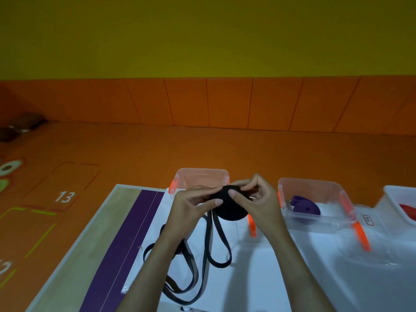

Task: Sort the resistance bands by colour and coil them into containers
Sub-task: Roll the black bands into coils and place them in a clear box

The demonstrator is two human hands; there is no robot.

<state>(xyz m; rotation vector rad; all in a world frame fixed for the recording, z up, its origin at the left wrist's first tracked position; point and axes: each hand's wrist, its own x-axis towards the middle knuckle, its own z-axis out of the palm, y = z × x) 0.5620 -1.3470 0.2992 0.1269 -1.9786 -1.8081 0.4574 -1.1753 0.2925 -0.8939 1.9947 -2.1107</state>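
Both hands hold a tight black coil (pixel 231 209) of resistance band above the table, just in front of a clear container (pixel 200 176) with orange clips. My left hand (pixel 193 203) pinches the coil's left side. My right hand (pixel 256 199) grips its top and right side with curled fingers. Loose black band loops (pixel 216 242) hang from the coil and trail over the white table surface. A second clear container (pixel 315 188) to the right holds a coiled purple band (pixel 304 207). At the far right a white container (pixel 396 192) holds a red band (pixel 408 210).
The white table (pixel 270 278) has a purple strip (pixel 130 233) and a wood-coloured edge on its left. Beyond it lies an orange floor mat with printed numbers, then an orange padded wall. A dark object (pixel 20 124) sits far left on the floor.
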